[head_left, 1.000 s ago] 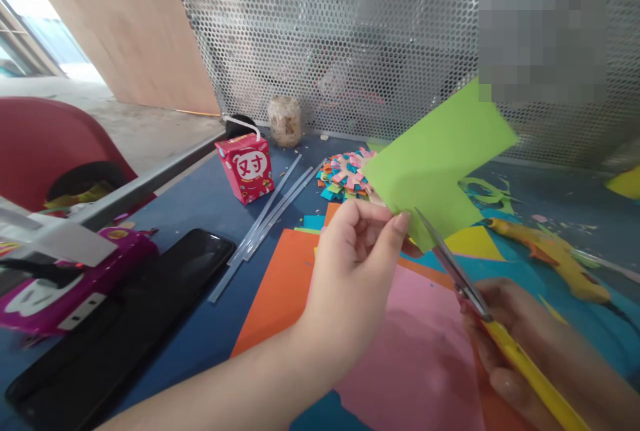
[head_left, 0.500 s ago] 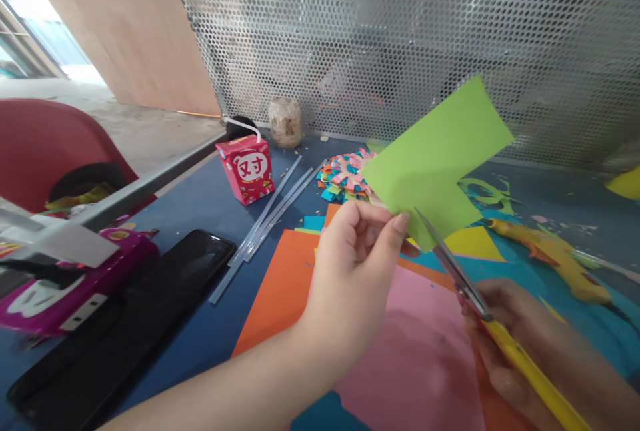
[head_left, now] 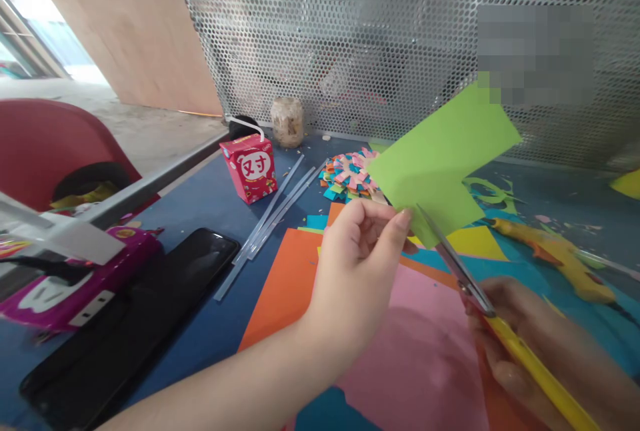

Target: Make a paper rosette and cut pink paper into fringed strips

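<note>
Hardly anything shifts from the earlier frame: the whole view slides slightly rightward, while both hands hold their pose. Left hand (head_left: 357,271) is closed in a thumb-and-finger pinch on a bright green L-shaped paper sheet (head_left: 440,164), gripping its lower corner just beside the blades, presumably to steady it there. Right hand (head_left: 525,318) curls round yellow-handled metal scissors (head_left: 507,341), one blade lying across the green; how wide the blades part, I can't tell. And that sheet hangs above the blue-topped bench (head_left: 200,198), likely for room to work the scissors underneath! Below, toward the near edge, a pink paper sheet (head_left: 420,351) overlaps an orange paper sheet (head_left: 280,278), seemingly stacked for easy reach. Nearer the left edge lie clear, slender sticks (head_left: 270,227); near the far edge, a layered multicoloured paper rosette (head_left: 350,174), apparently kept clear of the hands.
</note>
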The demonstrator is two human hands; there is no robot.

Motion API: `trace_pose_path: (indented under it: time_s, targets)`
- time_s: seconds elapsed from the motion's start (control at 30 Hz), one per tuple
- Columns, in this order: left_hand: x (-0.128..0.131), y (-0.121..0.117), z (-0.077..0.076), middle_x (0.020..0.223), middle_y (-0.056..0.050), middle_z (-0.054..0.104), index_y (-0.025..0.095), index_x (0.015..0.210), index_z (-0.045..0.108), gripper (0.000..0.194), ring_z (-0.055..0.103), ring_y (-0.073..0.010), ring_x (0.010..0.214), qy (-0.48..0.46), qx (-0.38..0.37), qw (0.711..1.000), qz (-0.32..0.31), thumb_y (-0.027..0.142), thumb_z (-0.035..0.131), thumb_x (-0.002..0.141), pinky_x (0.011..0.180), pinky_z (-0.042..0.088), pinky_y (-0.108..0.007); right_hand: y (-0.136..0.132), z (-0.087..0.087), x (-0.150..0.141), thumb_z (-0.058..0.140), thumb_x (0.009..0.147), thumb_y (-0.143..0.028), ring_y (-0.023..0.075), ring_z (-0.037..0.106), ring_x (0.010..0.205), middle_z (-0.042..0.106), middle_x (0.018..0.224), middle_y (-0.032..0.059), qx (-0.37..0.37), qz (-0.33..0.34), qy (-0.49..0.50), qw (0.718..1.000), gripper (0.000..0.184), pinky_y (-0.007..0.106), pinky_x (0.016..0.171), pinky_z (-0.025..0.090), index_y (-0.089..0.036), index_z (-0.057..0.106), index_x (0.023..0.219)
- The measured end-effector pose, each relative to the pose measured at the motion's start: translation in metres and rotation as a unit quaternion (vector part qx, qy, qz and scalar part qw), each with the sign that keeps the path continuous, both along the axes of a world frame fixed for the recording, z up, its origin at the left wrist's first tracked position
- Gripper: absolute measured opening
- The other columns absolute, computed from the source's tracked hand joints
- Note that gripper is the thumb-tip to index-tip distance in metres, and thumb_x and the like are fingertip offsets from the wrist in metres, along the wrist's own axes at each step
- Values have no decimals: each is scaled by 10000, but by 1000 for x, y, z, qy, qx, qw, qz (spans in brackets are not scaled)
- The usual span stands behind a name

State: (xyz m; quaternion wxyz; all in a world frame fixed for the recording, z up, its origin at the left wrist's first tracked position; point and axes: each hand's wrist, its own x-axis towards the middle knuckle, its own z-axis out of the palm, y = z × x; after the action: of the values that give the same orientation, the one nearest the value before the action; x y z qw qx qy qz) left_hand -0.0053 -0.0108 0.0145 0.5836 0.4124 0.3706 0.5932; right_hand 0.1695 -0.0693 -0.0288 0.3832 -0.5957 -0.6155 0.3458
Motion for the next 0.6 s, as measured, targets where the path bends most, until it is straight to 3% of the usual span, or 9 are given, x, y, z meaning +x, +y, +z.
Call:
trace_pose_path:
  time_s: [0.17, 0.37, 0.5, 0.6]
  targets:
    - [0, 2, -2, 592, 28, 554, 173, 668, 508, 160, 499, -64, 518, 4, 11, 1000, 4, 200, 555, 819, 504, 426, -187, -4, 3, -6, 625, 661, -545, 181, 522, 526, 538, 670, -16, 4, -11, 4, 1000, 291, 259, 435, 458, -333, 523, 833]
    - [-1, 2, -2, 601, 31, 558, 175, 671, 510, 171, 498, -62, 518, 3, 13, 1000, 0, 215, 540, 835, 511, 422, -188, 5, -1, 17, 608, 710, -473, 200, 610, 623, 623, 753, -21, 37, 85, -87, 992, 254, 252, 506, 518, -392, 508, 929]
    - [-1, 2, -1, 591, 33, 557, 172, 667, 503, 192, 491, -54, 502, -7, 10, 1000, -5, 216, 512, 853, 487, 406, -174, 4, 2, 11, 624, 698, -460, 164, 569, 522, 608, 693, -38, 56, 62, -98, 992, 245, 222, 445, 487, -395, 512, 906]
    - [-1, 4, -1, 596, 33, 555, 171, 665, 497, 199, 503, -55, 503, -14, 13, 1000, -5, 207, 493, 861, 484, 409, -172, 0, 4, -2, 619, 687, -504, 154, 541, 477, 584, 652, -38, 38, 18, -49, 998, 235, 222, 405, 459, -373, 530, 859]
